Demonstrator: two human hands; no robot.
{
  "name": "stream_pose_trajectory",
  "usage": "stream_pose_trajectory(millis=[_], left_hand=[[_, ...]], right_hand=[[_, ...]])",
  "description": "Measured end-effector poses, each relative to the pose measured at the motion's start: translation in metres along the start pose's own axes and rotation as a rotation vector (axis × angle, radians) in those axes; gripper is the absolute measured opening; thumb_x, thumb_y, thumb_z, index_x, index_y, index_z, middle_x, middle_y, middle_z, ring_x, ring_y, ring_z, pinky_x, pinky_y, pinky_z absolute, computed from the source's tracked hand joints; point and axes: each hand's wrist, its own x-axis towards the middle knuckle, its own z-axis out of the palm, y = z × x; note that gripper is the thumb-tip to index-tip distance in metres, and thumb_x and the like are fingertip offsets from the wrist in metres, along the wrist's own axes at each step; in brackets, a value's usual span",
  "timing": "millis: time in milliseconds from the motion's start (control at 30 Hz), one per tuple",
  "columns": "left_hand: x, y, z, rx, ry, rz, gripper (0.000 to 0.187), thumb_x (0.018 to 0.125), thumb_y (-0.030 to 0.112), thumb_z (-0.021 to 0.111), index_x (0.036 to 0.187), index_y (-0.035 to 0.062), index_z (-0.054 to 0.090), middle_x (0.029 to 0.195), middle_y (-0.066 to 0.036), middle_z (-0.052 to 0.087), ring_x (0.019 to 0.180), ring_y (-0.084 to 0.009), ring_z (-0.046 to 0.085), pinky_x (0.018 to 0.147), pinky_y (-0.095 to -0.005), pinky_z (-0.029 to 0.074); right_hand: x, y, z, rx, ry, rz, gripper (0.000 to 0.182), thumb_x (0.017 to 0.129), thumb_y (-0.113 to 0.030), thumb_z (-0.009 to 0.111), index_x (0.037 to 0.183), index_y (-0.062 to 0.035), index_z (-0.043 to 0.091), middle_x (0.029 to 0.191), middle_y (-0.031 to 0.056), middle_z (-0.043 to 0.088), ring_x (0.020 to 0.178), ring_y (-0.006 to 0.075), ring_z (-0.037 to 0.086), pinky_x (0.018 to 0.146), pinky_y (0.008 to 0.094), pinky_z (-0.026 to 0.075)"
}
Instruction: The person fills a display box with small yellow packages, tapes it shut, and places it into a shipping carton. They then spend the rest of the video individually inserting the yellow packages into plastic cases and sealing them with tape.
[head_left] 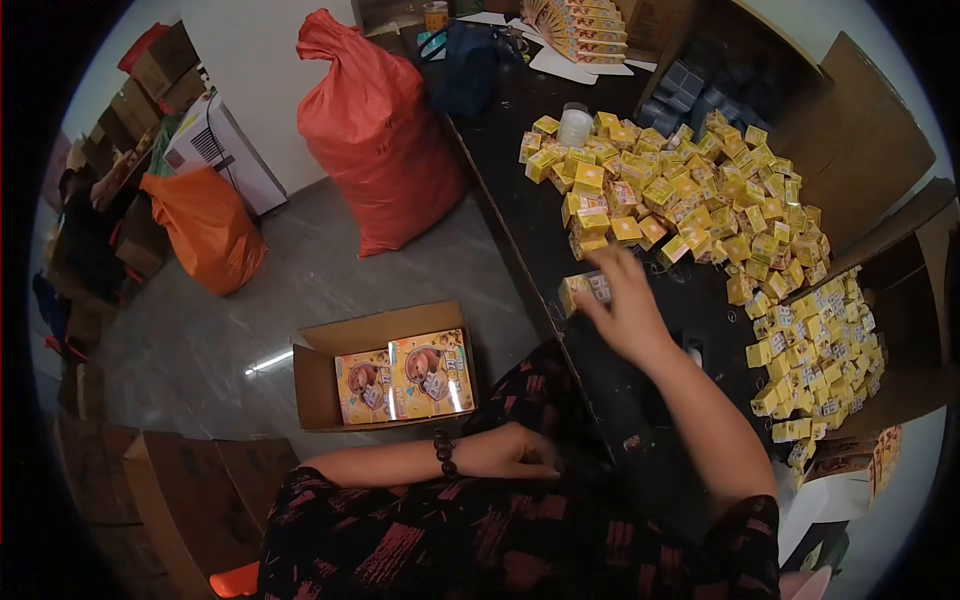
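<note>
At the near edge of the black table, my right hand [637,318] has its thumb and fingers around a small yellow box [577,294] with a pale printed side. Just beyond it spreads a large heap of similar small yellow boxes [690,190]. My left hand [508,452], with a dark bead bracelet at the wrist, rests by my lap with loosely bent fingers apart and nothing in it. On the floor to its left stands an open cardboard carton [318,375] holding two yellow printed display boxes [428,375] side by side.
A second pile of small boxes [815,350] spills from a carton at the right. A white round tub [575,125] stands among the yellow boxes. Flat printed cartons [590,30] lie at the table's far end. A red sack [375,140] and an orange bag [205,230] stand on the floor.
</note>
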Motion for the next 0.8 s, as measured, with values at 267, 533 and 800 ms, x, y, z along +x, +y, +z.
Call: stream_pose_trajectory(millis=[267,533,800], left_hand=[[-0.029,0.045,-0.093,-0.267,0.132,-0.140,0.051,0.095,0.017,0.058,0.141,0.0041,0.040,0.129,-0.011,0.057,0.110,-0.0138,0.058,0.095,-0.0299,0.045],[0.016,0.067,-0.065,0.050,0.816,0.313,0.104,0.073,0.019,0.081,0.150,0.0019,0.012,0.149,-0.019,0.030,0.138,-0.0262,0.031,0.113,-0.0376,0.023],[0.029,0.074,-0.027,-0.046,0.766,0.392,0.097,0.077,0.019,0.077,0.150,0.0033,0.015,0.146,-0.018,0.035,0.136,-0.0259,0.034,0.113,-0.0371,0.024]], right_hand=[[0.051,0.042,0.009,0.377,0.073,0.188,0.039,0.089,-0.009,0.062,0.125,-0.0071,0.049,0.111,0.0148,0.056,0.104,0.0265,0.058,0.087,0.0366,0.048],[-0.059,-0.072,-0.004,1.546,-0.104,0.552,0.029,0.102,-0.024,0.043,0.124,-0.0050,0.045,0.118,0.0116,0.058,0.103,0.0222,0.062,0.082,0.0380,0.056],[-0.106,-0.077,-0.028,1.294,-0.121,0.333,0.048,0.094,-0.002,0.054,0.138,-0.0036,0.035,0.115,0.0085,0.055,0.105,0.0121,0.054,0.091,0.0250,0.044]])
